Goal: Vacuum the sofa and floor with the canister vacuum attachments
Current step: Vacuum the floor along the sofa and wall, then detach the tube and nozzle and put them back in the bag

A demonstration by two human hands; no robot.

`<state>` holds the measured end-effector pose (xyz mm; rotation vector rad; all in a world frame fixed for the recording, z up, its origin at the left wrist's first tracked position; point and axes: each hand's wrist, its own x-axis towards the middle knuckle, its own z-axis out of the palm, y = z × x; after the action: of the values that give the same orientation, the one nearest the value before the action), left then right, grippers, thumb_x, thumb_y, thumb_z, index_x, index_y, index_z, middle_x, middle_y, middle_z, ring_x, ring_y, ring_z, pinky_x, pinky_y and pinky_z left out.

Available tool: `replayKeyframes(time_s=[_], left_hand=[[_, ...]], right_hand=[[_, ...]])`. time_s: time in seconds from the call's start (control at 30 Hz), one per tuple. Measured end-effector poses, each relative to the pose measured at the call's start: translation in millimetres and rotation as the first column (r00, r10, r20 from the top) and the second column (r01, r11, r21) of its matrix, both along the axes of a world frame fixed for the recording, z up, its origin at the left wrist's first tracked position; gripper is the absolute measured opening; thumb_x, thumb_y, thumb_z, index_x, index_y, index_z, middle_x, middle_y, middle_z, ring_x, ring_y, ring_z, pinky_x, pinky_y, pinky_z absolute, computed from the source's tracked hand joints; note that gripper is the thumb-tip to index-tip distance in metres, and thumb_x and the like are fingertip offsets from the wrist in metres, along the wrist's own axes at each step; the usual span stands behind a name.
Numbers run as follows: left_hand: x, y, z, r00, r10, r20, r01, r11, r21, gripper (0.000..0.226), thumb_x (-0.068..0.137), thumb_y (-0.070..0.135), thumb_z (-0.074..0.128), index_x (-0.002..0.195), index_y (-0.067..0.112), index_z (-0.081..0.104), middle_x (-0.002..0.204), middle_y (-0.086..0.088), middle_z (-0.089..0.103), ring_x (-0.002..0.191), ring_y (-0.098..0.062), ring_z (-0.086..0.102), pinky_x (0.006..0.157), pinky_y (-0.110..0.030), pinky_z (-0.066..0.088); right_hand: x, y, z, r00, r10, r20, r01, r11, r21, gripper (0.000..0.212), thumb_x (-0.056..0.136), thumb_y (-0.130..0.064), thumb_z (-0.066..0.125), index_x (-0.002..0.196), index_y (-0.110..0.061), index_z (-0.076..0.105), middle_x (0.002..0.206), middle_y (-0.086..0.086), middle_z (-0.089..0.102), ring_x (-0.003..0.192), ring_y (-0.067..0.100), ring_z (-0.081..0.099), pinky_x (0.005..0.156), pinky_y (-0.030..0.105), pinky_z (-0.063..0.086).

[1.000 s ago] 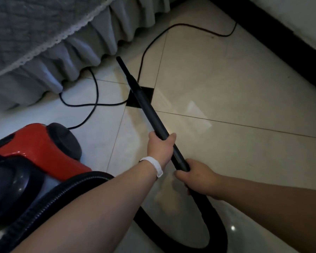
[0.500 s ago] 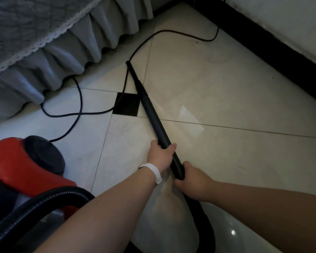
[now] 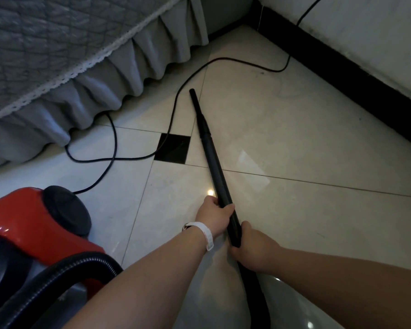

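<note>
Nothing legible: no text, label, brand, number or sign readable on the red canister vacuum [image 3: 29, 222], the black wand [image 3: 214, 167], the white wristband [image 3: 205, 233] or the grey bed skirt [image 3: 97, 93].

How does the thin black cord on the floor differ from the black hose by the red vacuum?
The cord is thin and smooth; the hose is thick and ribbed. The cord lies flat in loose curves on the tiles and runs up the wall; the hose arches off the floor beside the red vacuum. Both are black and flexible.
</note>
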<state>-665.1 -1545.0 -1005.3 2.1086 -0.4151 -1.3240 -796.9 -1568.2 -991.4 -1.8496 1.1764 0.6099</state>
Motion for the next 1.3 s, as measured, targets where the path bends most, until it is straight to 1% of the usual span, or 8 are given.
replayKeyframes(time_s=[0.13, 0.3, 0.47, 0.53, 0.63, 0.77, 1.03, 1.3], left_hand=[[-1.5, 1.0, 5.8, 0.998, -0.051, 0.04, 0.049, 0.997, 0.059, 0.048, 0.094, 0.036, 0.064, 0.132, 0.012, 0.047, 0.118, -0.006, 0.059, 0.106, -0.025, 0.06, 0.094, -0.034, 0.05], [-2.0, 8.5, 20.1, 0.997, -0.069, 0.033, 0.068, 0.997, 0.033, 0.041, 0.092, 0.032, 0.062, 0.127, 0.015, 0.047, 0.096, -0.007, 0.068, 0.093, -0.026, 0.068, 0.088, -0.04, 0.056], [13.9, 30.9, 48.7, 0.945, -0.28, 0.169, 0.279, 0.96, 0.03, 0.041, 0.095, 0.031, 0.058, 0.131, 0.017, 0.046, 0.091, 0.0, 0.064, 0.09, -0.023, 0.066, 0.086, -0.04, 0.055], [27.0, 41.2, 63.1, 0.864, -0.431, 0.261, 0.423, 0.902, 0.092, 0.047, 0.094, 0.036, 0.058, 0.137, 0.02, 0.045, 0.113, -0.002, 0.063, 0.099, -0.023, 0.063, 0.091, -0.041, 0.053], [54.6, 46.4, 92.2, 0.65, -0.637, 0.413, 0.611, 0.762, 0.215, 0.053, 0.094, 0.041, 0.056, 0.142, 0.022, 0.044, 0.137, -0.004, 0.053, 0.117, -0.025, 0.057, 0.097, -0.039, 0.049], [92.7, 41.9, 145.3, 0.431, -0.71, 0.557, 0.683, 0.66, 0.312, 0.053, 0.096, 0.041, 0.054, 0.143, 0.019, 0.044, 0.14, -0.007, 0.051, 0.122, -0.027, 0.052, 0.098, -0.036, 0.044], [153.6, 86.1, 208.4, 0.158, -0.734, 0.66, 0.676, 0.568, 0.469, 0.051, 0.097, 0.046, 0.049, 0.143, 0.025, 0.045, 0.142, 0.002, 0.051, 0.127, -0.021, 0.05, 0.101, -0.037, 0.044], [205.8, 169.4, 233.3, 0.146, -0.707, 0.692, 0.729, 0.55, 0.408, 0.065, 0.084, 0.059, 0.037, 0.132, 0.022, 0.062, 0.137, 0.006, 0.059, 0.126, -0.018, 0.055, 0.103, -0.04, 0.046]], right_hand=[[-0.6, -5.8, 0.2, 0.998, 0.028, -0.051, -0.031, 0.999, -0.04, 0.036, 0.094, -0.041, 0.059, 0.107, -0.016, 0.035, 0.12, 0.014, 0.063, 0.109, 0.032, 0.065, 0.075, 0.031, 0.04], [2.8, -20.0, 12.1, 0.982, 0.141, -0.124, -0.161, 0.973, -0.167, 0.047, 0.096, -0.047, 0.055, 0.125, -0.01, 0.047, 0.124, 0.013, 0.063, 0.113, 0.031, 0.064, 0.083, 0.035, 0.047], [22.5, -30.7, 32.9, 0.948, 0.291, -0.128, -0.318, 0.866, -0.385, 0.04, 0.099, -0.048, 0.046, 0.122, -0.015, 0.05, 0.12, 0.009, 0.06, 0.109, 0.031, 0.063, 0.074, 0.034, 0.04], [30.9, -31.2, 39.0, 0.929, 0.36, -0.09, -0.364, 0.835, -0.413, 0.039, 0.098, -0.048, 0.046, 0.119, -0.015, 0.051, 0.119, 0.009, 0.057, 0.109, 0.031, 0.061, 0.075, 0.035, 0.043], [43.6, -36.1, 51.8, 0.884, 0.466, -0.025, -0.426, 0.784, -0.452, 0.045, 0.097, -0.05, 0.048, 0.127, -0.016, 0.053, 0.122, 0.007, 0.055, 0.114, 0.028, 0.056, 0.085, 0.037, 0.049], [66.2, -43.4, 77.1, 0.843, 0.536, 0.039, -0.434, 0.722, -0.539, 0.052, 0.095, -0.055, 0.047, 0.132, -0.02, 0.054, 0.13, 0.003, 0.054, 0.119, 0.025, 0.053, 0.091, 0.038, 0.051], [106.9, -26.4, 126.1, 0.707, 0.698, 0.119, -0.516, 0.623, -0.588, 0.058, 0.097, -0.059, 0.047, 0.145, -0.028, 0.045, 0.148, -0.002, 0.043, 0.132, 0.021, 0.045, 0.104, 0.036, 0.045], [137.1, 18.5, 162.6, 0.584, 0.803, 0.118, -0.588, 0.518, -0.621, 0.058, 0.098, -0.061, 0.044, 0.148, -0.033, 0.041, 0.153, -0.008, 0.038, 0.137, 0.016, 0.039, 0.11, 0.035, 0.042]])
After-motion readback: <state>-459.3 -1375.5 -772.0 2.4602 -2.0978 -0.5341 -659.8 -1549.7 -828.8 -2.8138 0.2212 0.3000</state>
